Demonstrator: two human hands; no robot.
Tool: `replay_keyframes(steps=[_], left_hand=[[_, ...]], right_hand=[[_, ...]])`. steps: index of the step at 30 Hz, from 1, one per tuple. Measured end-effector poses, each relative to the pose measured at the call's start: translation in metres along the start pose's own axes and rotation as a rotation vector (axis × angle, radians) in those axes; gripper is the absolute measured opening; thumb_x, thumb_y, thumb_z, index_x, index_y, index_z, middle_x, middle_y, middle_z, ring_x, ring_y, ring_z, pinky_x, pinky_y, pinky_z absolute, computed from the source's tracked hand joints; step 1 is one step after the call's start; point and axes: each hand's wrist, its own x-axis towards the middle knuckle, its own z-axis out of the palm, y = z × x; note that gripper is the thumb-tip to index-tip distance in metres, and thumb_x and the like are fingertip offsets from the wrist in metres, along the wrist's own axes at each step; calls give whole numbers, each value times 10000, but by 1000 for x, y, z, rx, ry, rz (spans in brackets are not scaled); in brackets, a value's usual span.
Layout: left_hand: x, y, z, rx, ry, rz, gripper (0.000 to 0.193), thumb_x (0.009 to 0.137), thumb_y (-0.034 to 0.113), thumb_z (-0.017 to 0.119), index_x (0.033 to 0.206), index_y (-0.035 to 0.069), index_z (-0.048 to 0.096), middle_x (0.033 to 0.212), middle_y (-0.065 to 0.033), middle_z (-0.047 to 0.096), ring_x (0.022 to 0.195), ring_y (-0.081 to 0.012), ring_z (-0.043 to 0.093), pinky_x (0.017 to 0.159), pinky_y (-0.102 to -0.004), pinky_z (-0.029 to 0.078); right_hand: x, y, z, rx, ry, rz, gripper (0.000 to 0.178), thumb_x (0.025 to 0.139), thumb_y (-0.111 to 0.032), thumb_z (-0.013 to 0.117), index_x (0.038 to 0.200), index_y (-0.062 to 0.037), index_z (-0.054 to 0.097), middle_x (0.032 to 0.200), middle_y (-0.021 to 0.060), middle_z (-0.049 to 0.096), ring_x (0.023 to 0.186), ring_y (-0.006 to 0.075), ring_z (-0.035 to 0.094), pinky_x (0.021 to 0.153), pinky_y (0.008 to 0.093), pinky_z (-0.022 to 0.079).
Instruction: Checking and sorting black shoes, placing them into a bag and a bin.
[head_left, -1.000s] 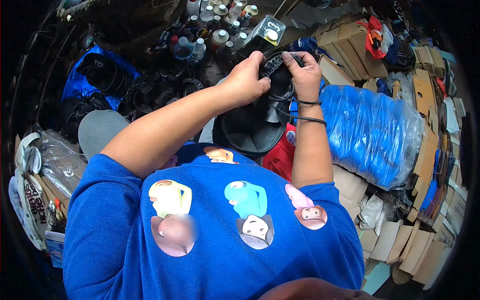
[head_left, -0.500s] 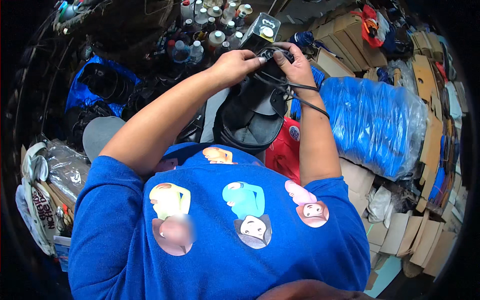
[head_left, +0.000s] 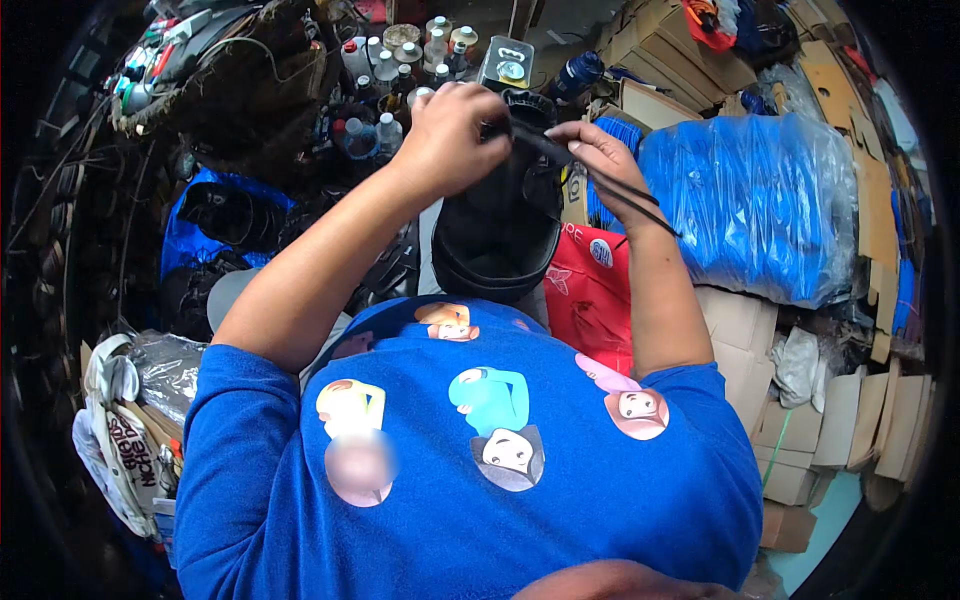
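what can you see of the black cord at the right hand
The black cord is thin, smooth-looking and seems flexible, like a lace. Two strands slant across the right hand toward its wrist, a little apart and fairly straight. Toward the left hand it blurs into darkness above the black item, so whether it is joined there cannot be told.

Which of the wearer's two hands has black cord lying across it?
The right hand, nearer the blue bundle: black cord runs over it toward the wrist. The left hand has none across its back.
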Motion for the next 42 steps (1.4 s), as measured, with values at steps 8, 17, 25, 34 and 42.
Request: replay_keyframes(steps=[8,17,25,34,42], left_hand=[[45,5,-43,-930,-233,-124,238,823,131,586,1040,33,592,887,-17,610,821,-95,564,799,-246,426],[73,3,-84,-1039,-303,-3,401,775,28,582,1170,9,518,1068,-80,593,956,-139,559,859,-269,431],[32,-93,-42,227,291,-224,463,734,316,685,1068,11,584,1008,-167,593,907,-276,599,774,-364,480],[-36,-55,11,-1100,-550,-997,581,843,624,388,918,113,653,897,-24,636,896,-151,534,842,-327,326],[6,-39,2,-1709,2,-792,312,916,256,433,1102,25,533,1070,-106,615,1048,-243,551,901,-399,414]], right_hand=[[3,-15,18,-50,-257,61,460,759,-128,704,1177,-42,531,987,26,606,861,86,562,727,220,457],[24,-10,21,-659,243,-294,387,662,-247,762,888,5,575,880,131,578,781,225,590,728,301,479],[25,26,7,-570,285,48,350,715,-225,717,949,-7,576,720,87,632,649,210,608,627,307,480],[13,-19,6,832,77,147,175,895,-127,514,1060,-73,493,849,59,574,816,187,570,736,338,457],[15,-48,9,542,205,-153,337,886,-107,524,1204,-54,427,966,63,560,811,151,556,731,289,443]])
